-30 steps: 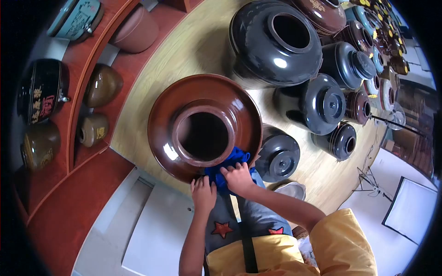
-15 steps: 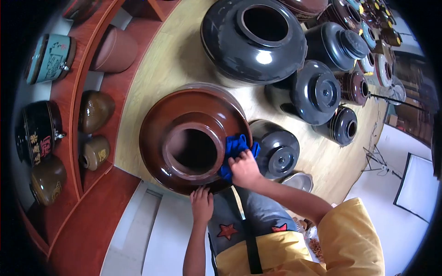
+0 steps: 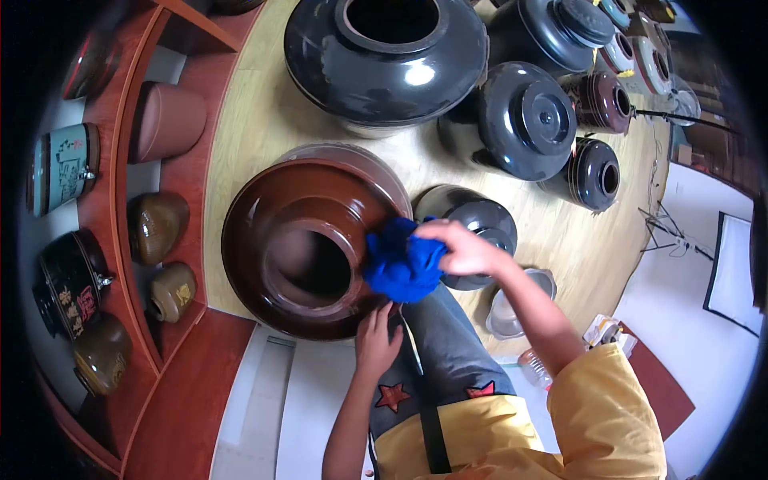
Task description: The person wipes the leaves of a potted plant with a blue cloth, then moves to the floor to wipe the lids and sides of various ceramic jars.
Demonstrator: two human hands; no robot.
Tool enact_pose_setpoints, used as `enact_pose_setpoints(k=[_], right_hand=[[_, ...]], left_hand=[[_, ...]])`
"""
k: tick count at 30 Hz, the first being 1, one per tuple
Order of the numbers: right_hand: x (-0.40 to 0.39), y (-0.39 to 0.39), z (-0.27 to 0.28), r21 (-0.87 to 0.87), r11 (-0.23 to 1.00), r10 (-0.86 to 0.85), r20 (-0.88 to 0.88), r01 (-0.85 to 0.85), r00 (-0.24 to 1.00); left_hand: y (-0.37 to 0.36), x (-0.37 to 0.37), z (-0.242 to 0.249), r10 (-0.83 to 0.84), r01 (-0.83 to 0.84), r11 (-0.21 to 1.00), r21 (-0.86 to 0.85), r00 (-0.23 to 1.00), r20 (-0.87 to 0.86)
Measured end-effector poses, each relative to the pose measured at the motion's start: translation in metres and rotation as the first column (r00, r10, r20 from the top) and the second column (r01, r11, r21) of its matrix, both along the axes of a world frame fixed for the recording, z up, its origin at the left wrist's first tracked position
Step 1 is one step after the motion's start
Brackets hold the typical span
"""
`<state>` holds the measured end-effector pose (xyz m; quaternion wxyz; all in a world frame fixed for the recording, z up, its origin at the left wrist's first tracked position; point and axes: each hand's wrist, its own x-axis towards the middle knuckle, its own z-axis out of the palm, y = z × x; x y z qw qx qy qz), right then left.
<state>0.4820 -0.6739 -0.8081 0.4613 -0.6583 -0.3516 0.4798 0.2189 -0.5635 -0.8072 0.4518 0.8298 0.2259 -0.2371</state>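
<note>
Lighting: gen. bright on wood floor [image 3: 580, 260]; shelving [image 3: 120, 184] at L dimmer. Hard glare spot on lg. black open-mouthed jar [image 3: 384, 76]; softer sheen on red-brown jar [image 3: 356, 214], mouth interior v. dark. Blue cloth [image 3: 404, 264], R hand [image 3: 462, 246] sl. blurred. Fisheye dist., corners blk.

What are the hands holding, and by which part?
Right hand: a blue cloth, by its bunched right side. Left hand: at the brown jar's outer rim, grip unclear.

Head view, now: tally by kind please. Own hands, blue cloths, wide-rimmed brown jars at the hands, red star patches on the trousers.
Hands: 2 (left hand, right hand)
Blue cloth: 1
Wide-rimmed brown jar: 1
Red star patches: 2
Total: 6
</note>
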Motion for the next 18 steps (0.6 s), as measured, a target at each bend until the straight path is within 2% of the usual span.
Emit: enact_pose_setpoints(k=[1,2,4,7,8,10,11,13,14,15,16,17,18], right_hand=[[0.007,-0.008,-0.001,-0.046,0.995,-0.095,-0.12,0.09,0.988],[0.01,-0.014,-0.005,-0.087,0.97,-0.245,-0.358,0.229,0.901],[0.027,-0.023,-0.005,-0.132,0.913,-0.407,-0.347,0.386,0.845],[0.033,-0.036,-0.015,-0.241,0.704,-0.674,-0.522,0.668,0.522],[0.031,-0.037,-0.02,-0.241,0.699,-0.678,-0.524,0.673,0.516],[0.03,-0.026,-0.017,-0.377,0.53,-0.656,-0.75,0.76,0.085],[0.025,-0.023,-0.012,-0.377,0.527,-0.655,-0.751,0.762,0.081],[0.018,0.011,0.04,-0.188,0.428,-0.688,-0.702,0.884,0.184],[0.008,0.011,0.017,-0.09,0.472,-0.713,-0.624,0.877,0.32],[-0.009,0.01,0.006,-0.114,0.54,-0.744,-0.528,0.834,0.409],[-0.016,0.013,0.011,-0.113,0.672,-0.705,-0.399,0.732,0.586],[-0.03,0.015,-0.013,0.054,0.765,-0.643,-0.006,0.642,0.766],[-0.046,0.02,-0.012,-0.102,0.784,-0.587,0.203,0.613,0.784]], left_hand=[[-0.006,0.011,0.0,0.041,-0.042,0.998,-0.045,0.999,-0.011],[-0.013,0.018,-0.001,0.037,-0.037,0.998,-0.044,0.999,-0.01],[-0.024,0.028,-0.003,0.059,-0.059,0.998,0.001,0.998,-0.02],[-0.027,0.036,-0.007,0.058,-0.057,0.998,0.019,0.995,-0.077],[-0.029,0.035,-0.009,0.05,-0.049,0.999,0.02,0.996,-0.079],[-0.032,0.035,-0.016,0.049,-0.047,0.994,0.096,0.998,-0.026],[-0.033,0.034,-0.018,0.045,-0.043,0.994,0.097,0.999,-0.026],[-0.033,0.033,-0.022,0.147,-0.142,0.986,0.089,0.988,-0.056],[-0.031,0.033,-0.022,0.148,-0.142,0.985,0.096,0.988,-0.053],[-0.029,0.034,-0.02,0.158,-0.155,0.986,0.067,0.986,-0.048],[-0.027,0.035,-0.018,0.17,-0.168,0.985,0.038,0.985,-0.043],[-0.024,0.035,-0.02,0.174,-0.172,0.984,0.047,0.984,-0.038],[-0.022,0.033,-0.024,0.199,-0.199,0.98,-0.023,0.98,0.006]])
